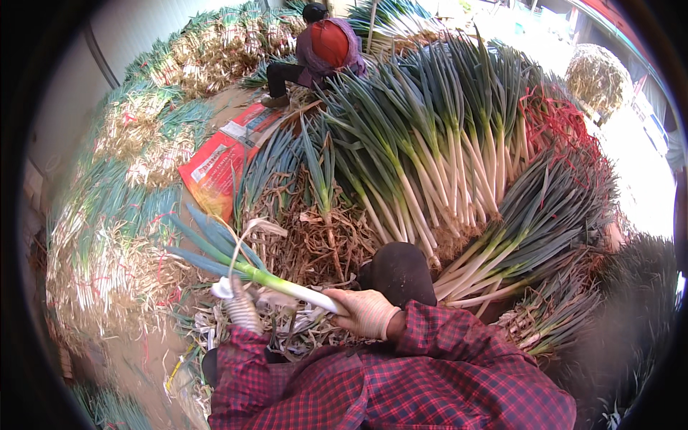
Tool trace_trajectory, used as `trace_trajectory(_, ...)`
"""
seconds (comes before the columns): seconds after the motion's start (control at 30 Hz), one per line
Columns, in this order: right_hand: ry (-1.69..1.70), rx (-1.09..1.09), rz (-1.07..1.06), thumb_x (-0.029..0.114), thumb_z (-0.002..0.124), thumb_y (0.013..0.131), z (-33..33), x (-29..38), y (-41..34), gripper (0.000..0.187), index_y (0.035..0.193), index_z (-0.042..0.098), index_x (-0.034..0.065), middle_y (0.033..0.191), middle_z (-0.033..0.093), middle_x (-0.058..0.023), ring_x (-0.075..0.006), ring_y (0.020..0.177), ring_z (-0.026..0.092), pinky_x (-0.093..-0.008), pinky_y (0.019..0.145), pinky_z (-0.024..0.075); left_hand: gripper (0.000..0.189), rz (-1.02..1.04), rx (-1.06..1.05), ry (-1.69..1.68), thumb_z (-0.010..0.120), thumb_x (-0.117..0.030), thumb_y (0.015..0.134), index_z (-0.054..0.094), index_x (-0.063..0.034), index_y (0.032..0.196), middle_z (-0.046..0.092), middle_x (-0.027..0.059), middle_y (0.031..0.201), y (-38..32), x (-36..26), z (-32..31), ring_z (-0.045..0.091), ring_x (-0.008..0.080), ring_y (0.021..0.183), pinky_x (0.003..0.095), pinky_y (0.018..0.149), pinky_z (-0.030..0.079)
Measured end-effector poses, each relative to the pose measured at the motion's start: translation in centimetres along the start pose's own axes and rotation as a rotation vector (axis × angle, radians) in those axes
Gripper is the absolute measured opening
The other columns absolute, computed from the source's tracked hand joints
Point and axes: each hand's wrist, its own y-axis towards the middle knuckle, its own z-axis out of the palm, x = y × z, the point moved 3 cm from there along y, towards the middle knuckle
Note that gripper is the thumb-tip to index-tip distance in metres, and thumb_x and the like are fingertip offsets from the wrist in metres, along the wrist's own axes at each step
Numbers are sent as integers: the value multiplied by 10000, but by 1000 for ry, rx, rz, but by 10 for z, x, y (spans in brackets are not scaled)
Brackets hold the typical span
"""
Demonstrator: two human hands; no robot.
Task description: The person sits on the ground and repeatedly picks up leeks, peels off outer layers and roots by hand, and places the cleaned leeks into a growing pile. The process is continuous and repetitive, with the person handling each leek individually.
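Note:
A large green onion (290, 289) with a white shank and blue-green leaves lies across my lap area, its leaves pointing up and left. My right hand (363, 313), in a pale striped glove, grips the shank's lower end. Beside the leaf base is my left hand (242, 309), also gloved and somewhat blurred; a pale, curling strip of outer leaf rises by it. Whether its fingers hold that strip cannot be made out. Peeled leaves and scraps (312, 328) cover the ground under the onion.
Cleaned green onions (457, 177) lean in a long row ahead, more lying at right (516, 247). Unpeeled ones with dry leaves (328, 236) stand before me. Red ties (559, 123) lie on the right pile, a red sack (215, 166) ahead left. Tied bundles (107, 269) line the left. A person (328, 48) sits beyond.

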Motion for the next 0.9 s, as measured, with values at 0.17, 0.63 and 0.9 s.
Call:
trace_trajectory(0.17,14,-133,-26,203,705,846,-66,-27,11,576,1391,528,143,1101,695,-152,-333,944,699,-417,851,569,389,168,-163,-235,667,-427,955,587,-55,1036,466,-27,770,96,12,-121,406,86,593,230,467,338)
trace_trajectory(0.63,-443,-496,862,221,702,885,-166,-349,76,839,1586,241,254,1182,660,-232,-385,978,692,-476,868,547,609,-291,-239,184,743,-44,854,468,-12,1397,601,170,1255,174,151,-248,591,314,1099,406,979,475)
trace_trajectory(0.9,-400,-625,733,185,704,892,-121,-429,76,854,1592,215,208,1309,581,-248,-410,1014,660,-487,864,535,616,-555,1014,348,706,-259,933,471,38,1419,631,180,1278,31,180,187,606,228,1178,332,989,494)
